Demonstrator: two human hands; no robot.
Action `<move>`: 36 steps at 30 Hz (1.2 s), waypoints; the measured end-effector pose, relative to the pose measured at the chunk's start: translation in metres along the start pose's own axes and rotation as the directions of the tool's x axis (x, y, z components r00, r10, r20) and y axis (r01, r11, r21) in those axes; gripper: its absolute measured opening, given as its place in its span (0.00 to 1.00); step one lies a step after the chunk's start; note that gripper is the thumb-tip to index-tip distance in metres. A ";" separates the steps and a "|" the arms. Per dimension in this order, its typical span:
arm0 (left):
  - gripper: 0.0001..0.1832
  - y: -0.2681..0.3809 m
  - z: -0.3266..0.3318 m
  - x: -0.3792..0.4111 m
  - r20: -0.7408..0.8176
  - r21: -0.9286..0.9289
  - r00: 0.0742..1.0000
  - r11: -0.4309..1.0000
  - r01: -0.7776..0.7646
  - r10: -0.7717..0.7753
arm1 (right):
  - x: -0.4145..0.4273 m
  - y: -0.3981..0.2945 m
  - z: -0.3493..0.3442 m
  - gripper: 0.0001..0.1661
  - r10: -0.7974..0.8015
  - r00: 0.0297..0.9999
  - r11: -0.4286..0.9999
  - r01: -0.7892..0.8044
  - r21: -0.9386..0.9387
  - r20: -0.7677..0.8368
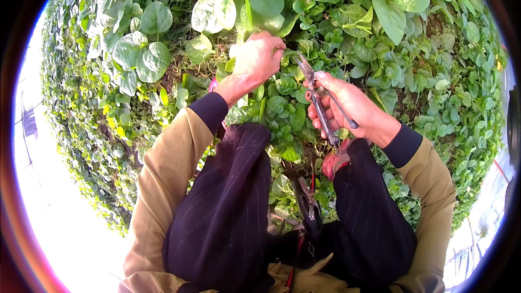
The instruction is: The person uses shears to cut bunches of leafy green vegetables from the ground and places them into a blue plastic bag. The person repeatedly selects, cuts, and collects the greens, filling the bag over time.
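My left hand [259, 56] is curled among the leaves, fingers closed around leafy green shoots [244, 24] whose broad leaves stand up beyond it. The fingers hide the exact grip on the stems. In my right hand [346, 103] is a pair of pruning shears [311, 79], with a coil spring and dark, worn handles. The handles are spread apart within the palm. The shears' narrow blade tips point up and left, just right of my left fingertips, close to some greenery.
Dense low leafy plants [390, 69] surround me, with soil showing in patches. My dark striped trouser legs [228, 203] are bent below my hands. A reddish shoe [336, 160] stands under the shears. A dark bag with a zip [311, 211] and a red strap hangs between my legs.
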State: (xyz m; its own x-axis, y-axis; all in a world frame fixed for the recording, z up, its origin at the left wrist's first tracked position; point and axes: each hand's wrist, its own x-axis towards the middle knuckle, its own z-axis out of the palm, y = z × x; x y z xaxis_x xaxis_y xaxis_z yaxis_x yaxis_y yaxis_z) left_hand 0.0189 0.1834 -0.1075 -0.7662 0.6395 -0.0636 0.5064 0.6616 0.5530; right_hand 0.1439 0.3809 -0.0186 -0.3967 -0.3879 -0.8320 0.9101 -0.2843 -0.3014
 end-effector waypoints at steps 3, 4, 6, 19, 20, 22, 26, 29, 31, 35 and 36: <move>0.04 0.004 -0.002 0.001 -0.031 0.034 0.999 0.999 -0.038 0.039 | 0.005 -0.005 0.001 0.29 0.010 1.000 1.000 -0.010 -0.005 -0.018; 0.03 0.005 -0.003 0.002 -0.048 0.044 0.997 0.997 -0.062 0.064 | 0.006 -0.007 0.001 0.29 0.013 0.999 1.000 -0.013 -0.016 -0.041; 0.02 0.006 -0.006 0.005 -0.062 0.068 0.992 0.992 -0.102 0.106 | 0.006 -0.008 0.003 0.29 0.034 0.998 0.999 -0.035 -0.019 -0.047; 0.04 0.029 -0.020 0.009 0.010 0.231 0.967 0.940 -0.250 0.255 | 0.021 -0.016 -0.010 0.26 0.110 0.987 0.911 -0.147 0.385 0.116; 0.04 0.029 -0.021 0.009 0.016 0.233 0.966 0.939 -0.254 0.257 | 0.022 -0.014 -0.011 0.26 0.103 0.983 0.899 -0.157 0.410 0.150; 0.04 0.031 -0.023 0.008 -0.023 0.196 0.972 0.955 -0.225 0.234 | 0.016 -0.012 -0.018 0.27 0.043 0.978 0.874 -0.135 0.466 0.202; 0.04 0.053 -0.029 -0.002 -0.103 -0.085 0.993 0.994 -0.071 0.062 | -0.023 -0.012 -0.028 0.30 -0.252 0.965 0.886 0.200 0.418 0.074; 0.13 0.090 -0.023 -0.027 -0.034 -0.374 0.953 0.881 -0.290 0.300 | -0.043 -0.021 -0.029 0.34 -0.444 0.895 0.822 0.421 0.384 -0.030; 0.18 0.093 -0.020 -0.032 0.053 -0.242 0.863 0.845 -0.477 0.502 | -0.042 -0.027 -0.028 0.35 -0.430 0.902 0.842 0.415 0.344 -0.033; 0.17 0.036 -0.027 -0.017 0.130 0.242 0.914 0.882 -0.405 0.384 | -0.029 -0.019 -0.020 0.32 -0.288 0.946 0.939 0.247 0.241 0.151; 0.18 0.019 -0.030 -0.019 0.117 0.326 0.918 0.858 -0.396 0.379 | -0.021 -0.015 -0.015 0.30 -0.224 0.954 0.953 0.173 0.249 0.197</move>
State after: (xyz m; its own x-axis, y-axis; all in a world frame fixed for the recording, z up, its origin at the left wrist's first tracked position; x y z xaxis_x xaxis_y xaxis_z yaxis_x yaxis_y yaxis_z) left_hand 0.0315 0.1725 -0.0709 -0.4648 0.8838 0.0538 0.8672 0.4421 0.2293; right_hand 0.1407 0.4064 -0.0042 -0.6064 -0.4794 -0.6344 0.7692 -0.5559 -0.3151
